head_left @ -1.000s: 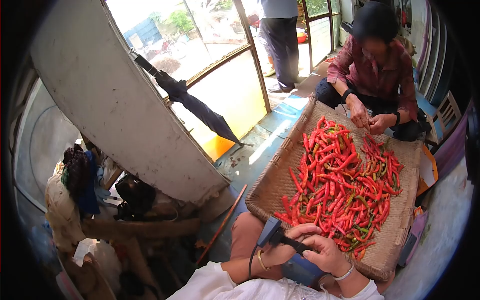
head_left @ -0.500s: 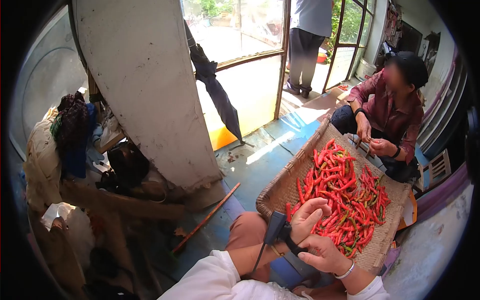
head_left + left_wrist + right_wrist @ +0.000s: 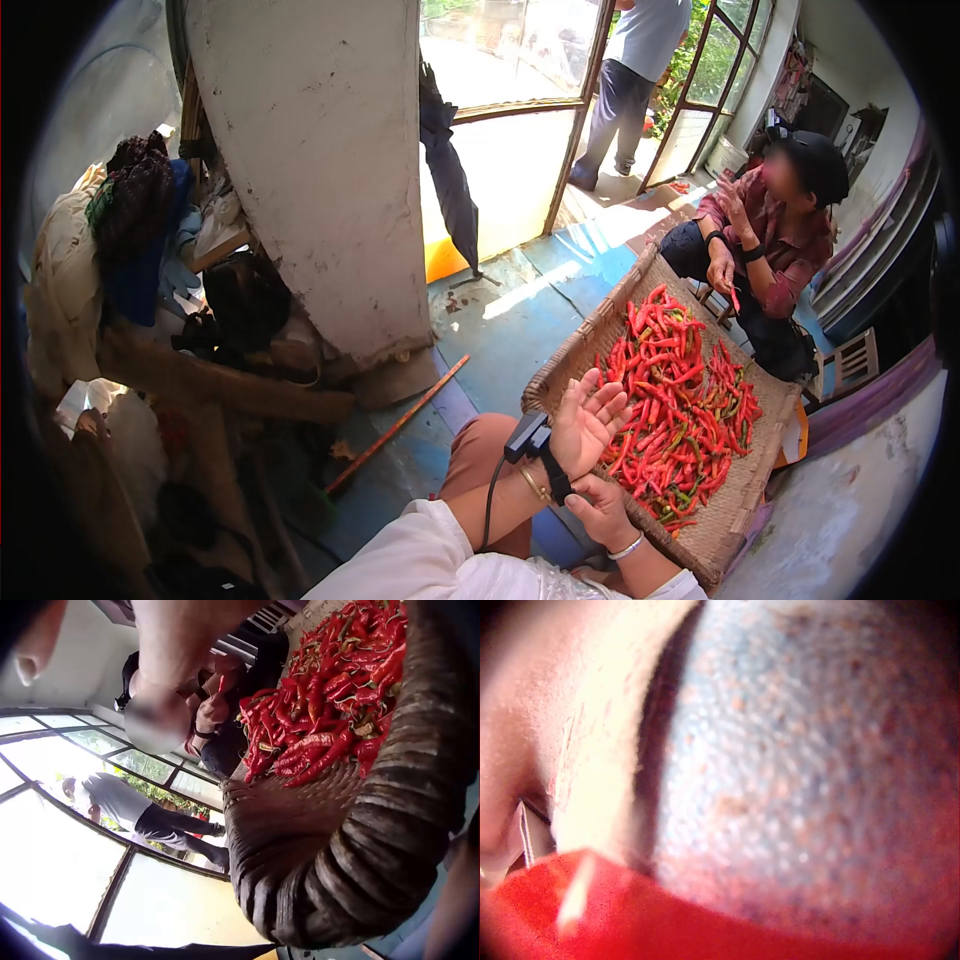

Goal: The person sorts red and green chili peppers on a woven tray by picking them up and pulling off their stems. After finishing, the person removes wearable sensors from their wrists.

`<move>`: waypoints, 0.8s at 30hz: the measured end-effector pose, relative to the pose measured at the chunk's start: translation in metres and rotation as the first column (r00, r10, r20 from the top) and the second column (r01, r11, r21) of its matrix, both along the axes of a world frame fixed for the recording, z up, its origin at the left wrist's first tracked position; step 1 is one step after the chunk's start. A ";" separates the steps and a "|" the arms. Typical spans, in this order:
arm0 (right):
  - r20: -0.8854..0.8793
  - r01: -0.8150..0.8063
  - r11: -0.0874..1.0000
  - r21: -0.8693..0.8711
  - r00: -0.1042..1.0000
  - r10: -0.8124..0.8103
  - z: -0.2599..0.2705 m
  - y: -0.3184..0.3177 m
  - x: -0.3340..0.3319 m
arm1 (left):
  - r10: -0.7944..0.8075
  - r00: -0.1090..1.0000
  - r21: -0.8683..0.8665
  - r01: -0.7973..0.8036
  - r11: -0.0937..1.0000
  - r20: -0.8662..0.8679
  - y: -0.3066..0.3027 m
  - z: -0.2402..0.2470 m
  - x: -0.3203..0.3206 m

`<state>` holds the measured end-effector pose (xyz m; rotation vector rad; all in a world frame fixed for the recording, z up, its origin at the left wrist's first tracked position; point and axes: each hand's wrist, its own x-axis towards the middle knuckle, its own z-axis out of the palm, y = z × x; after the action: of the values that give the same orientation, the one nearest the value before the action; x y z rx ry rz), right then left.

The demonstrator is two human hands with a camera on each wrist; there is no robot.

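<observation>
My left hand is held palm up with loosely spread fingers, beside the near left rim of a woven basket and holding nothing. A wrist camera sits on that wrist, on a black strap. My right hand pinches this strap between thumb and fingers at the inner side of the left wrist. Red chili peppers, a few greenish, lie heaped in the basket. The left wrist view shows the peppers behind the thick woven rim. Blurred close surfaces fill the right wrist view.
Across the basket sits a person in a dark red shirt, one hand raised, the other holding a red pepper. Another person stands at the doorway. A folded umbrella leans by the window. A stick lies on the floor; clutter fills the left.
My left hand has turned palm up and its fingers have spread; my right hand stays at its wrist strap. The person opposite has raised one hand. The head view has swung right.
</observation>
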<state>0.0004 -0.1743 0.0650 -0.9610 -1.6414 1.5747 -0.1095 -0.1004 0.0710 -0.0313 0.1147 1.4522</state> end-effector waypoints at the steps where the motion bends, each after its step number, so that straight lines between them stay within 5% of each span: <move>1: 0.004 -0.003 1.000 0.000 1.000 0.003 -0.001 0.001 0.000 | -0.031 0.996 0.025 0.029 0.999 0.086 -0.001 -0.002 -0.001; 5: 0.160 -0.130 0.943 0.307 0.984 0.083 0.011 0.004 -0.002 | -0.018 0.999 0.182 0.012 0.983 0.033 0.000 -0.010 0.001; 7: 0.217 -0.166 0.914 0.371 0.972 0.089 0.026 0.003 -0.004 | 0.119 0.845 0.307 0.056 0.950 -0.521 0.004 -0.020 0.010; 9: -0.012 -0.005 0.996 -0.092 1.000 0.004 0.044 -0.003 -0.011 | 0.192 0.743 0.362 0.071 0.929 -0.641 0.006 -0.018 0.017; 10: -0.033 0.052 0.996 -0.077 0.998 -0.055 0.050 -0.006 -0.017 | 0.277 0.388 0.374 0.201 0.905 -0.879 0.006 -0.010 0.013; 11: -0.034 0.056 0.996 -0.075 0.998 -0.059 0.053 -0.005 -0.017 | 0.359 -0.038 0.328 0.324 0.887 -0.933 0.005 -0.004 0.011; 12: 0.177 -0.120 0.985 0.124 0.979 0.097 0.056 -0.004 -0.016 | 0.533 -0.064 0.502 0.257 0.826 -0.844 0.007 -0.011 0.015; 13: 0.405 -0.325 0.905 0.274 0.892 0.198 0.058 -0.003 -0.015 | 0.535 -0.064 0.504 0.258 0.824 -0.842 0.007 -0.017 0.016; 14: 0.470 -0.424 0.811 0.404 0.856 0.214 0.060 -0.003 -0.018 | 0.134 0.481 0.267 0.219 0.938 -0.866 0.008 -0.022 0.017; 15: 0.468 -0.419 0.813 0.405 0.858 0.209 0.065 -0.001 -0.017 | -0.285 0.837 0.018 0.332 0.943 -0.467 0.007 -0.023 0.015; 16: 0.498 -0.437 0.743 0.507 0.852 0.162 0.072 0.003 -0.014 | -0.303 0.917 0.089 0.336 0.938 -0.260 0.006 -0.025 0.008; 17: 0.523 -0.459 0.656 0.599 0.845 0.114 0.084 0.012 -0.011 | -0.303 0.917 0.090 0.336 0.938 -0.260 0.008 -0.028 0.005; 18: 0.745 -0.518 0.747 0.417 0.666 0.046 0.120 0.016 -0.007 | -0.108 0.833 0.165 0.232 0.959 -0.543 0.011 -0.029 0.004; 19: 0.688 -0.464 0.701 0.541 0.723 -0.053 0.145 0.030 -0.003 | 0.105 0.649 0.264 0.152 0.952 -0.753 0.012 -0.030 0.002; 20: 0.494 -0.305 0.578 0.757 0.846 -0.201 0.165 0.047 -0.003 | 0.263 0.349 0.326 0.135 0.936 -0.899 0.009 -0.022 -0.004; 21: 0.395 -0.255 0.410 0.876 0.867 -0.305 0.196 0.061 -0.004 | 0.264 0.350 0.328 0.135 0.935 -0.899 0.007 -0.024 -0.005; 24: 0.186 -0.312 -0.154 0.938 0.823 -0.536 0.258 0.102 -0.003 | 0.448 -0.091 0.409 0.282 0.868 -0.889 0.001 -0.018 -0.010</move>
<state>-0.0024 -0.0722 0.3227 -0.5086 -2.2762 -0.6592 -0.1191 -0.0992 0.0532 1.6806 1.0585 1.2434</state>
